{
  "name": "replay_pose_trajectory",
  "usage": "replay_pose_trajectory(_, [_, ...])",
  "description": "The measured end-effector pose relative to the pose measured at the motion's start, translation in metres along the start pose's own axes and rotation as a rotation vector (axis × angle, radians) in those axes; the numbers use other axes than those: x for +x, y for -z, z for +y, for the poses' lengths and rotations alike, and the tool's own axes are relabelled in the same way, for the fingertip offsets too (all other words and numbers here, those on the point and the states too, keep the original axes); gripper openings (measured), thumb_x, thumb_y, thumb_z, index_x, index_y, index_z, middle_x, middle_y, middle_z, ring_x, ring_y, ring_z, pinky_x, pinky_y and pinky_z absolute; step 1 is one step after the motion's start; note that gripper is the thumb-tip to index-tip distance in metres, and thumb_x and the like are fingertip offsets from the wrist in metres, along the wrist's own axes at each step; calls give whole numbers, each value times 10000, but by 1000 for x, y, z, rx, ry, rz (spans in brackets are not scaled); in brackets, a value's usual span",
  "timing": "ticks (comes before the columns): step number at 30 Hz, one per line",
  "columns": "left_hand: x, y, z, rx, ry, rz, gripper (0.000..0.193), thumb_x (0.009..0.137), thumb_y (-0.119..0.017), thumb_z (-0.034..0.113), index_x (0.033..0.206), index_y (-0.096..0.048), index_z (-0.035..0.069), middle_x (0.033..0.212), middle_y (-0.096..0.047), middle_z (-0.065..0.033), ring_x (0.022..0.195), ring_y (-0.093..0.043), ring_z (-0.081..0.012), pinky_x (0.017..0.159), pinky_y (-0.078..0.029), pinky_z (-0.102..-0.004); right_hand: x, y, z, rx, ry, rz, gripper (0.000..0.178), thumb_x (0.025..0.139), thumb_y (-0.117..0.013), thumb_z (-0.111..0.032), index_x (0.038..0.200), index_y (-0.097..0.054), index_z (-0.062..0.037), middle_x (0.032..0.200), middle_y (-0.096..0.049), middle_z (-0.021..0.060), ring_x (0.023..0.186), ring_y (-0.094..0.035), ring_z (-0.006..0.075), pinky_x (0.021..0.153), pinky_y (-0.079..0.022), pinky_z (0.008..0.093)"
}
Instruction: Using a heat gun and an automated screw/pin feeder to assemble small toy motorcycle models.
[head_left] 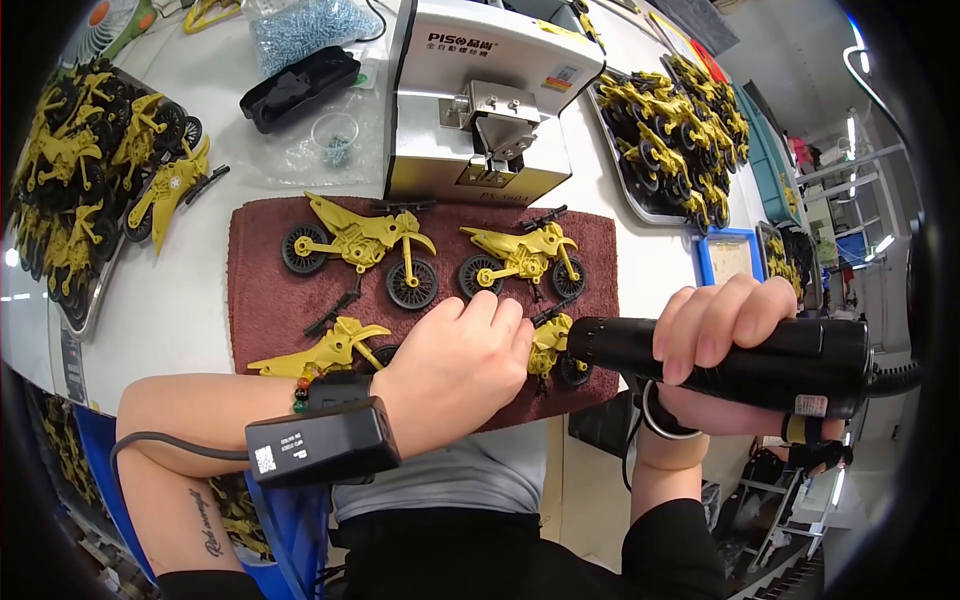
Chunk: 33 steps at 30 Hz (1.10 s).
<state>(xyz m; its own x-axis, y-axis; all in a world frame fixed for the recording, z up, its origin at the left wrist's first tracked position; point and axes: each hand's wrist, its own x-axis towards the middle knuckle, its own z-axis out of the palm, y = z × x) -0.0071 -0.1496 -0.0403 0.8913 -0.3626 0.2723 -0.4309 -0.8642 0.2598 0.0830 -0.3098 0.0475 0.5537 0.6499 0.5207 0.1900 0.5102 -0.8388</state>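
My right hand [722, 322] is wrapped round a black electric screwdriver [815, 365], which lies almost level and points left. Its nose end is at a yellow toy motorcycle [546, 350] on the maroon towel [262, 285]; the tip's exact contact is hidden. My left hand [455, 352], fingers curled, holds that same toy from its left side and covers part of it. Two more yellow toy motorcycles with black wheels, one at the upper left [362, 240] and one at the upper right [524, 255], lie on the towel. Another [325, 348] is partly under my left forearm.
Behind the towel stands a white and black screw-feeding machine [425, 120]. Trays heaped with toy motorcycles stand at left [75, 190] and right [680, 140]. A bag of screws [310, 35], a black case [298, 90] and a blue-framed tray [735, 262] are also on the table.
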Motion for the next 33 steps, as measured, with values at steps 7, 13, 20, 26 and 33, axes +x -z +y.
replay_pose_trajectory(7, [0,-2,-3,8,20,14,416,686,-682,281,1010,-607,31,810,-486,-43,771,-490,-179,624,-391,-273,11,0,-4,26,-29,-33,635,660,-664,-621,822,-463,-41,678,-522,91,485,-539,214,479,-428,326])
replay_pose_trajectory(13, [1,-2,0,14,7,-4,409,701,-666,284,1012,-604,26,830,-495,-52,780,-491,-183,628,-396,-280,36,-13,-26,-27,235,17,492,684,-708,-477,833,-456,-81,732,-496,27,531,-522,165,528,-404,258])
replay_pose_trajectory(20, [-3,-5,-3,23,-15,47,409,721,-651,289,1021,-577,22,829,-490,-56,793,-491,-192,632,-399,-288,119,5,7,158,113,-173,866,629,-532,-736,1071,-513,8,864,-469,70,671,-453,164,663,-344,302])
replay_pose_trajectory(26, [-1,-3,-1,59,-30,19,417,735,-638,314,1017,-577,13,817,-496,-51,744,-507,-182,605,-414,-278,126,-47,38,-94,388,275,813,724,-372,-775,845,-524,14,629,-522,104,444,-497,190,415,-420,268])
replay_pose_trajectory(33, [-1,-5,-3,59,-31,35,416,727,-634,306,1017,-577,13,824,-496,-50,747,-505,-181,604,-409,-279,121,-55,40,-17,319,300,749,776,-357,-729,835,-515,1,597,-530,96,412,-506,175,372,-440,243])
